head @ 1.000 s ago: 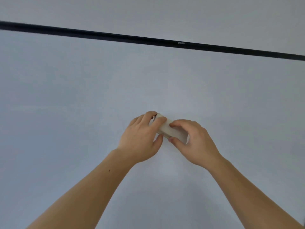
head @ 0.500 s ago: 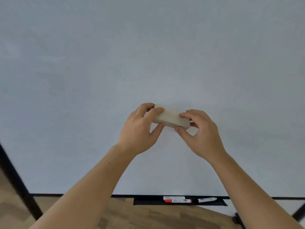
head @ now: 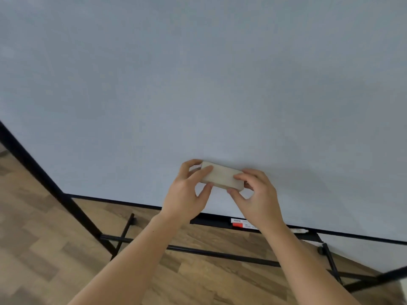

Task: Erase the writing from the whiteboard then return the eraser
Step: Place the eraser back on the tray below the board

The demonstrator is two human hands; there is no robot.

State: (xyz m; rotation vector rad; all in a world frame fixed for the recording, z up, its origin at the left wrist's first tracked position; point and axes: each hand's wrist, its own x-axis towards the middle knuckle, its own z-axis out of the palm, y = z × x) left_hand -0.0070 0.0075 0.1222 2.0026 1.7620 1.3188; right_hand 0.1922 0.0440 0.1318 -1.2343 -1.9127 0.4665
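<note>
A pale beige eraser (head: 222, 177) is pressed flat against the lower part of the whiteboard (head: 198, 84), tilted slightly down to the right. My left hand (head: 187, 194) grips its left end with thumb below and fingers above. My right hand (head: 257, 197) grips its right end the same way. No writing shows on the visible board surface.
A black marker tray (head: 211, 222) hangs under the board's bottom edge, holding a red-and-white marker (head: 241, 224) and a white marker (head: 299, 230). Black stand legs (head: 220, 253) with a caster (head: 320, 249) cross the wooden floor (head: 44, 238) below.
The eraser and both hands have travelled down the board from near the top frame to just above the bottom edge. My view has tilted down, bringing the tray, stand and floor into sight.
</note>
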